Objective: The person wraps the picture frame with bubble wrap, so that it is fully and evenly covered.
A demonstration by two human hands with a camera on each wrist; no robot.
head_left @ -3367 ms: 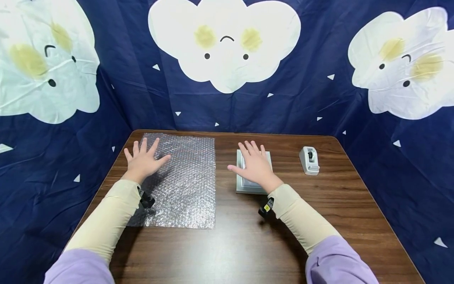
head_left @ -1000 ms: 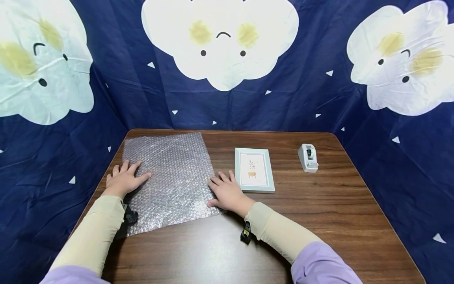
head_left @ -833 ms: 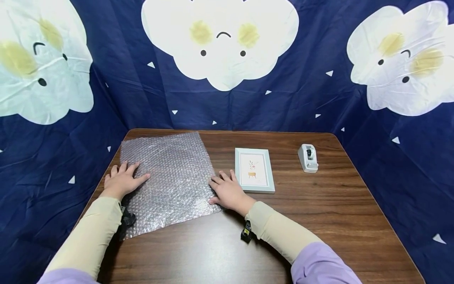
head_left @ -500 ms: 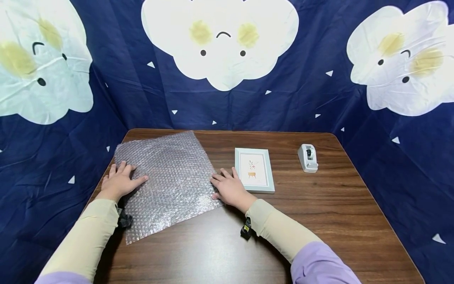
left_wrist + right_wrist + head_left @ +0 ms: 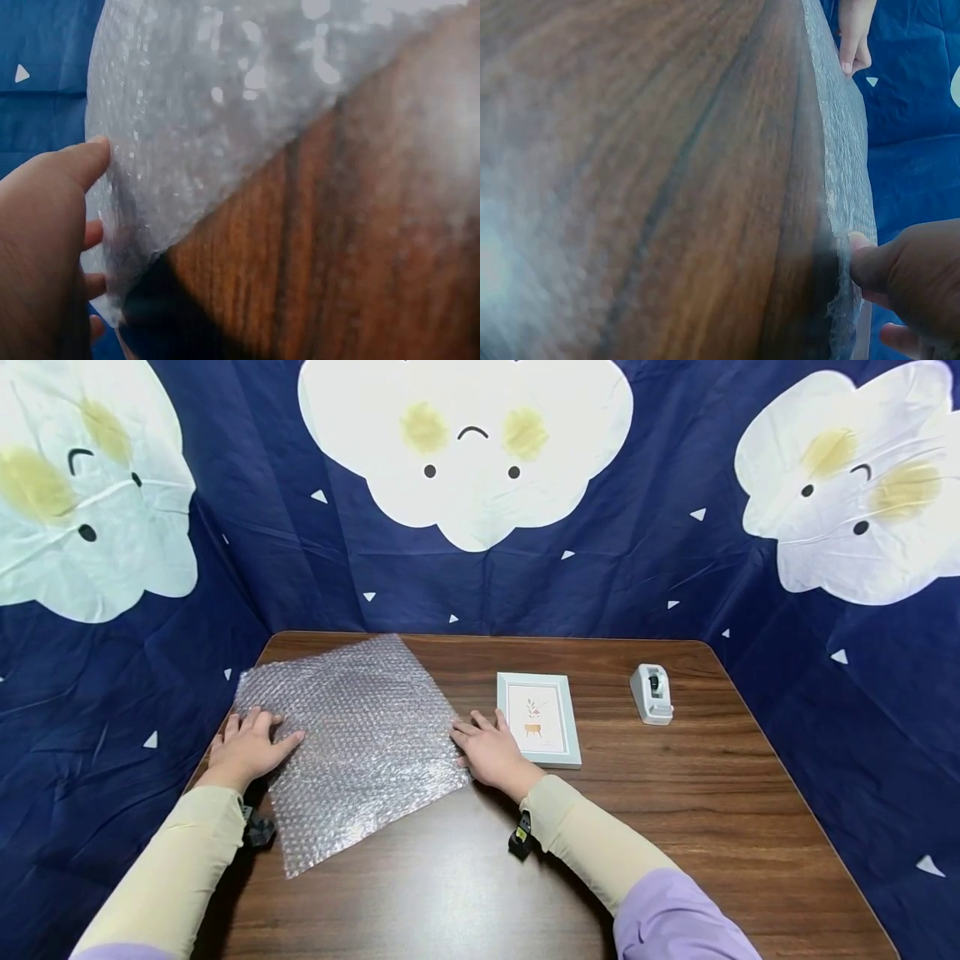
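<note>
A sheet of bubble wrap (image 5: pixel 360 735) lies turned at an angle on the left half of the table. My left hand (image 5: pixel 246 750) rests on its left edge with fingers spread; in the left wrist view the thumb touches the wrap's surface. At the right corner, my right hand (image 5: pixel 491 752) presses the sheet with extended fingers, and the thumb meets the edge in the right wrist view. Just beyond that hand, a pale blue picture frame (image 5: pixel 573 727) lies face up, showing a plant print. Its lower left corner is partly hidden behind the right hand.
A white tape dispenser (image 5: pixel 651 695) stands toward the back right of the wooden table (image 5: pixel 465 893). Dark blue fabric (image 5: pixel 480 593) printed with clouds and small triangles hangs along the back and both sides.
Both hands have come down from above the table onto the bubble wrap. The sheet has turned counterclockwise, the left hand moving nearer the body and the right slightly away. The picture frame is uncovered.
</note>
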